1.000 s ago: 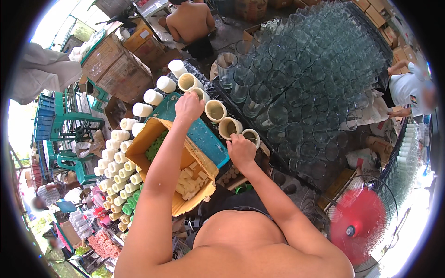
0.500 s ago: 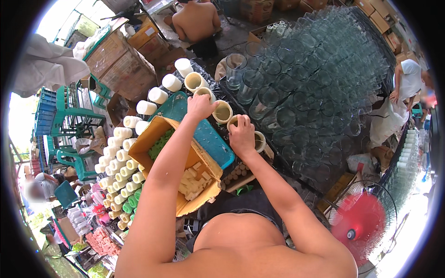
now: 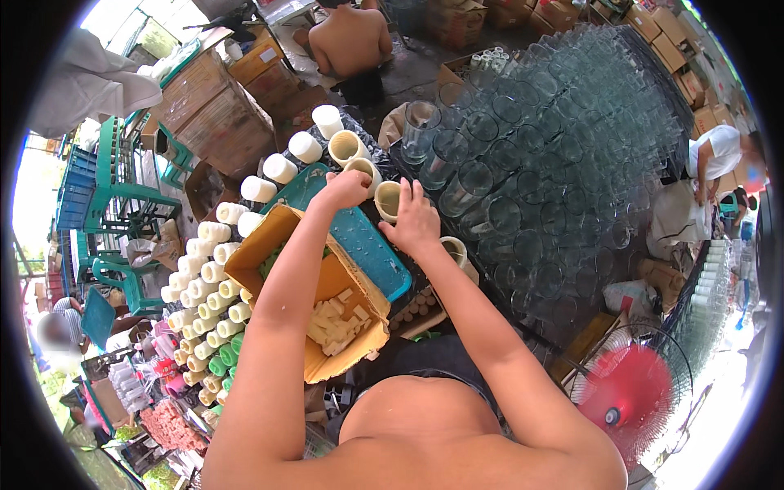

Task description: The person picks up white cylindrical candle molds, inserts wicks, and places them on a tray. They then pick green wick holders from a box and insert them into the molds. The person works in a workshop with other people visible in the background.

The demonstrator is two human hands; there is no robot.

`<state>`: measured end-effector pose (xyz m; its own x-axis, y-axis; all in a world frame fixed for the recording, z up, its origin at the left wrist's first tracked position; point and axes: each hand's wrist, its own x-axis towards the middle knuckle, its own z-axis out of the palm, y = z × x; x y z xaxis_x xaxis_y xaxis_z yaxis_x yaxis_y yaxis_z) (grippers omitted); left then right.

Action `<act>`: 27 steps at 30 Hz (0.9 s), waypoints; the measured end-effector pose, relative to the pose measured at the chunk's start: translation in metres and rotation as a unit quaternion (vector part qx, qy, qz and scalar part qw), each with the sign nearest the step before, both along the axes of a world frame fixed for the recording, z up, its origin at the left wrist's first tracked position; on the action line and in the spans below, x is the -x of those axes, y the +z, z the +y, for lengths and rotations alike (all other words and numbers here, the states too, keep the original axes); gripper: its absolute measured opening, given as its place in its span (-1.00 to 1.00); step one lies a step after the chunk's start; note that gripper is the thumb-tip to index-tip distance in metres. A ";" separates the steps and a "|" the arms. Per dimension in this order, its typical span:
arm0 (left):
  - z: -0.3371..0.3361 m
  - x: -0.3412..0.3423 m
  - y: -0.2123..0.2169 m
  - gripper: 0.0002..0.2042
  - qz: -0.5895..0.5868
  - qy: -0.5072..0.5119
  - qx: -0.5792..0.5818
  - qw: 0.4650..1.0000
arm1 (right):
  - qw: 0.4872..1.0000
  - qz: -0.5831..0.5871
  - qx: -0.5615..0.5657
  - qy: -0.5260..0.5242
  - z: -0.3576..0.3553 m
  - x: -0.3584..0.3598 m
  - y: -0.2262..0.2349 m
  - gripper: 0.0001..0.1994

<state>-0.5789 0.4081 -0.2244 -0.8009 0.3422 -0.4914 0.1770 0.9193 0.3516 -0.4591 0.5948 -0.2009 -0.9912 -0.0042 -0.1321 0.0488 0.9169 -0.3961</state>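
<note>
My left hand (image 3: pixel 348 189) is closed at the near side of a cream hollow cylinder (image 3: pixel 364 170), its fingers curled in. Whatever those fingers hold, if anything, is hidden. With thumb and fingers around its near right side, my right hand (image 3: pixel 416 225) grips another cream hollow cylinder (image 3: pixel 388 201), which stands open end up. One more hollow cylinder (image 3: pixel 346 146) stands at the far end of this row, and a further one (image 3: pixel 454 251) sits to the right of my right wrist. Beneath my left forearm is an open cardboard box (image 3: pixel 359 282) with cream pieces (image 3: pixel 336 325) inside.
A teal tray (image 3: pixel 371 249) lies between the box and the row. White cylinders (image 3: pixel 280 168) line its far left, with many more stacked left of the box. Many clear glass vessels (image 3: pixel 523 155) cover the right side. A red fan (image 3: pixel 625 396) stands at the lower right.
My right hand has moved left and away from me, from one hollow cylinder to its neighbour. My left hand has drawn back slightly from its cylinder's rim, with the fingers curled.
</note>
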 end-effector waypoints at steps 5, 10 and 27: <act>-0.004 -0.004 0.001 -0.62 0.029 0.012 -0.021 0.999 | 0.999 -0.047 -0.024 -0.004 -0.018 0.031 -0.045 -0.09; -0.010 -0.006 -0.010 -0.69 0.058 0.040 -0.070 0.995 | 0.998 0.047 0.011 0.029 -0.015 0.016 -0.054 -0.26; 0.010 -0.015 -0.006 -0.61 0.129 -0.001 -0.002 0.992 | 0.999 0.009 -0.040 0.016 0.023 -0.044 -0.005 0.13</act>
